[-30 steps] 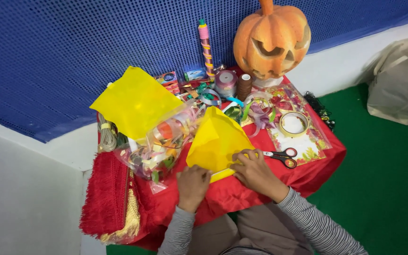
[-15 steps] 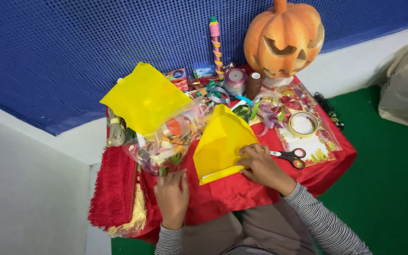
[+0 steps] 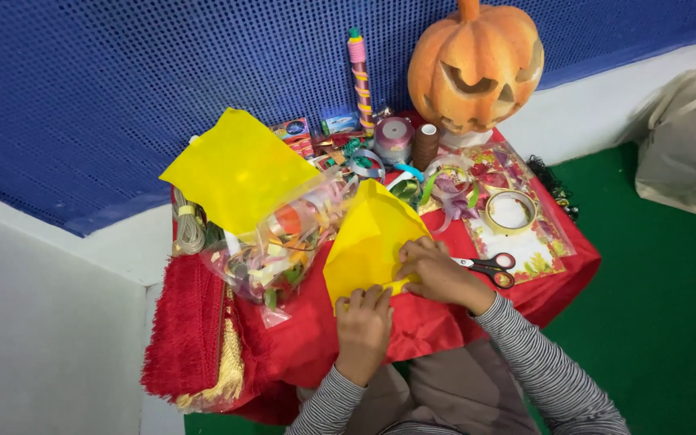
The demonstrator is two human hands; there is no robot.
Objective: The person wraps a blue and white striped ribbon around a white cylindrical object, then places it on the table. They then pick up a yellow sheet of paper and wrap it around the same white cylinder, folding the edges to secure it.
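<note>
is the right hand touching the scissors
Apart. The head view shows the right hand pressing on the folded yellow paper, with a strip of red cloth visible between it and the scissors.
</note>
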